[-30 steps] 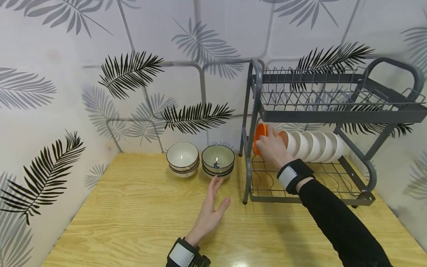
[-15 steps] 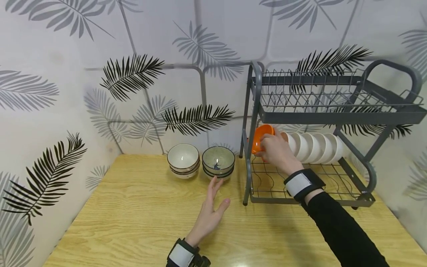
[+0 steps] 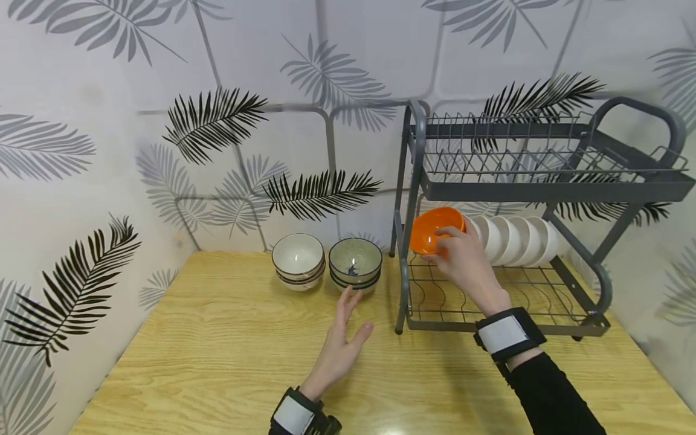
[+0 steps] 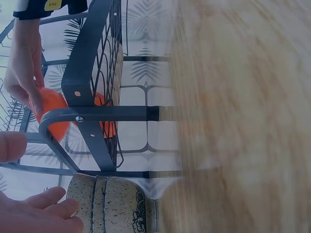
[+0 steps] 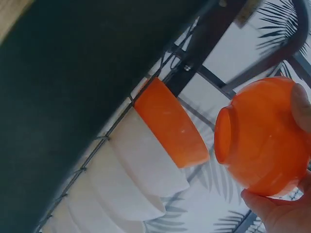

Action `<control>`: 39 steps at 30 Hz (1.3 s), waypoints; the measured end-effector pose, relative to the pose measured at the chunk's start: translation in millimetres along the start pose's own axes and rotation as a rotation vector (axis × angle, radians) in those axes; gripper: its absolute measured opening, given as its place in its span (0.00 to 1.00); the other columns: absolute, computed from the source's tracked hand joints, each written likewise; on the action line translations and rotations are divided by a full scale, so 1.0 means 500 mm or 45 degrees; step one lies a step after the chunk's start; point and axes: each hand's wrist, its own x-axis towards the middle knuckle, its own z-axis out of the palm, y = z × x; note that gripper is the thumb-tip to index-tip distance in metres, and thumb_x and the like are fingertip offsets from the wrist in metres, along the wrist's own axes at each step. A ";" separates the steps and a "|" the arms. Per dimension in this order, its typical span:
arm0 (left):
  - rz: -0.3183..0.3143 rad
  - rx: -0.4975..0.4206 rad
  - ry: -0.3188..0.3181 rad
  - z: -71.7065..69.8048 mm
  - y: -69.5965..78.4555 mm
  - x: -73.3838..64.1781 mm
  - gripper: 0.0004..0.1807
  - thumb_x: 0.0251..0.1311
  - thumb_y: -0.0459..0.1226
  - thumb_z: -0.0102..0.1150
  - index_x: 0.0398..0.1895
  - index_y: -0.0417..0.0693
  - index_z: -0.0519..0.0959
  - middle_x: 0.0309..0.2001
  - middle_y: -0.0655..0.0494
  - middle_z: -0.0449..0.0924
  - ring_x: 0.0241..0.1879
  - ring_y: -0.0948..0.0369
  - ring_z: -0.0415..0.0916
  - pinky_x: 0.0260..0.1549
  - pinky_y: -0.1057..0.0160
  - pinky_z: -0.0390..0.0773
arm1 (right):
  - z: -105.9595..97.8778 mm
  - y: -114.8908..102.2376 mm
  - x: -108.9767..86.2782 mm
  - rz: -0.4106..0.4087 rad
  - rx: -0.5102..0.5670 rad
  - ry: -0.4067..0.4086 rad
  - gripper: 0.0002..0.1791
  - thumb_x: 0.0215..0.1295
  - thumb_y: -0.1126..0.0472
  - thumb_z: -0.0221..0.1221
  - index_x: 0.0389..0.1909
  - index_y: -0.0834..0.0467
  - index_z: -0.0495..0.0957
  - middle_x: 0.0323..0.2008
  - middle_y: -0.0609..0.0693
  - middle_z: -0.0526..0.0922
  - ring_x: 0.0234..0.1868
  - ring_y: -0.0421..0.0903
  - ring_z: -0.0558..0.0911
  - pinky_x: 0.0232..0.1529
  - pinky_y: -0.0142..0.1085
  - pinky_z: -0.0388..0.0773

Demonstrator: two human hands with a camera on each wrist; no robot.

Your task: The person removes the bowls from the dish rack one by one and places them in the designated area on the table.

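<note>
My right hand (image 3: 459,260) grips an orange bowl (image 3: 429,232) by its rim, tilted, at the left end of the rack's lower tier. In the right wrist view, the held bowl (image 5: 267,141) shows its round foot, apart from a second orange bowl (image 5: 172,126) standing on edge in the rack. White bowls (image 5: 119,187) line up beside that one. My left hand (image 3: 339,347) is spread loosely, fingertips right at a stack of speckled grey-green bowls (image 3: 356,260). The left wrist view shows these fingers beside the stacked bowls (image 4: 119,204).
A dark grey two-tier dish rack (image 3: 502,326) stands on the right of the wooden table (image 3: 217,362). Its upper tier (image 3: 544,192) hangs over the bowls and my right hand. Left of the grey-green stack is a stack of white, brown-rimmed bowls (image 3: 298,260), near the leaf-patterned wall.
My right hand has drawn the orange bowl away from the rack's left end, rightward and toward me, tipping its inside up into view. The left hand stays put.
</note>
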 end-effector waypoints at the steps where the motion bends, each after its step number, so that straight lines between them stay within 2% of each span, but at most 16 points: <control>1: 0.001 -0.002 0.001 0.000 0.000 0.000 0.40 0.69 0.42 0.50 0.76 0.51 0.40 0.73 0.44 0.53 0.70 0.46 0.48 0.63 0.30 0.47 | -0.004 0.000 -0.006 0.009 0.012 0.017 0.14 0.46 0.59 0.73 0.24 0.67 0.85 0.41 0.64 0.84 0.48 0.61 0.77 0.67 0.60 0.53; 5: 0.001 -0.005 0.003 0.001 0.003 0.001 0.39 0.69 0.38 0.51 0.76 0.50 0.41 0.73 0.45 0.54 0.70 0.47 0.48 0.64 0.32 0.48 | -0.025 -0.005 -0.033 0.039 0.087 0.096 0.12 0.45 0.60 0.73 0.22 0.67 0.85 0.40 0.65 0.84 0.47 0.62 0.77 0.68 0.61 0.51; 9: 0.030 -0.010 0.001 0.000 0.008 0.001 0.38 0.69 0.36 0.50 0.76 0.50 0.43 0.72 0.48 0.55 0.70 0.48 0.50 0.64 0.33 0.50 | -0.053 -0.014 -0.066 0.110 0.163 0.153 0.13 0.44 0.61 0.74 0.22 0.68 0.85 0.39 0.65 0.84 0.49 0.66 0.74 0.59 0.66 0.61; 12: 0.068 -0.017 -0.004 0.000 0.016 0.001 0.37 0.69 0.37 0.50 0.76 0.52 0.44 0.72 0.49 0.56 0.70 0.48 0.50 0.63 0.31 0.50 | -0.069 -0.022 -0.091 0.133 0.205 0.136 0.14 0.43 0.60 0.74 0.24 0.68 0.85 0.39 0.65 0.84 0.47 0.66 0.75 0.51 0.67 0.68; 15: 0.111 -0.014 -0.013 0.000 0.026 -0.001 0.37 0.70 0.37 0.50 0.76 0.53 0.44 0.72 0.50 0.56 0.69 0.49 0.50 0.62 0.30 0.49 | -0.079 -0.032 -0.114 0.099 0.265 0.083 0.11 0.43 0.60 0.74 0.22 0.63 0.84 0.40 0.62 0.85 0.45 0.64 0.77 0.46 0.64 0.73; 18: 0.171 -0.003 -0.028 -0.002 0.039 -0.002 0.36 0.70 0.37 0.49 0.76 0.53 0.45 0.73 0.52 0.55 0.70 0.51 0.50 0.63 0.32 0.50 | -0.083 -0.047 -0.136 0.063 0.386 0.031 0.09 0.42 0.61 0.74 0.19 0.58 0.83 0.41 0.59 0.85 0.46 0.61 0.77 0.41 0.60 0.77; 21: 0.311 0.045 -0.039 -0.006 0.053 -0.001 0.35 0.69 0.35 0.50 0.75 0.50 0.49 0.73 0.51 0.54 0.70 0.52 0.50 0.65 0.36 0.52 | -0.083 -0.063 -0.152 0.047 0.510 -0.017 0.08 0.41 0.63 0.75 0.18 0.54 0.82 0.42 0.56 0.85 0.50 0.62 0.76 0.48 0.64 0.74; 25: 0.595 0.189 -0.025 -0.013 0.075 0.003 0.30 0.67 0.34 0.53 0.71 0.44 0.60 0.72 0.45 0.55 0.71 0.48 0.49 0.65 0.36 0.55 | -0.076 -0.082 -0.163 -0.001 0.618 -0.074 0.08 0.41 0.61 0.75 0.19 0.51 0.83 0.42 0.54 0.85 0.54 0.64 0.75 0.55 0.68 0.67; 29: 0.827 0.381 -0.018 -0.017 0.094 0.004 0.25 0.66 0.40 0.56 0.65 0.42 0.69 0.67 0.45 0.65 0.69 0.47 0.53 0.65 0.37 0.56 | -0.069 -0.100 -0.171 -0.080 0.723 -0.143 0.07 0.44 0.59 0.73 0.21 0.49 0.84 0.43 0.52 0.85 0.51 0.59 0.77 0.49 0.62 0.75; 33: 0.956 0.527 -0.047 -0.021 0.105 0.002 0.20 0.59 0.41 0.63 0.54 0.46 0.78 0.54 0.53 0.79 0.64 0.52 0.64 0.66 0.42 0.59 | -0.063 -0.117 -0.173 -0.157 0.840 -0.191 0.05 0.48 0.57 0.72 0.24 0.48 0.84 0.44 0.51 0.84 0.48 0.53 0.79 0.44 0.56 0.81; 36: 1.022 0.586 -0.080 -0.022 0.108 0.001 0.16 0.54 0.41 0.68 0.47 0.48 0.82 0.46 0.57 0.81 0.58 0.56 0.70 0.65 0.45 0.62 | -0.063 -0.126 -0.172 -0.203 0.923 -0.228 0.04 0.50 0.56 0.71 0.25 0.48 0.84 0.46 0.51 0.84 0.50 0.52 0.78 0.46 0.55 0.80; 39: 1.059 0.630 -0.109 -0.021 0.111 0.000 0.15 0.53 0.42 0.68 0.44 0.48 0.83 0.44 0.58 0.81 0.55 0.58 0.72 0.65 0.47 0.64 | -0.066 -0.132 -0.171 -0.235 0.983 -0.253 0.04 0.51 0.56 0.70 0.25 0.47 0.84 0.47 0.52 0.83 0.50 0.51 0.78 0.47 0.55 0.79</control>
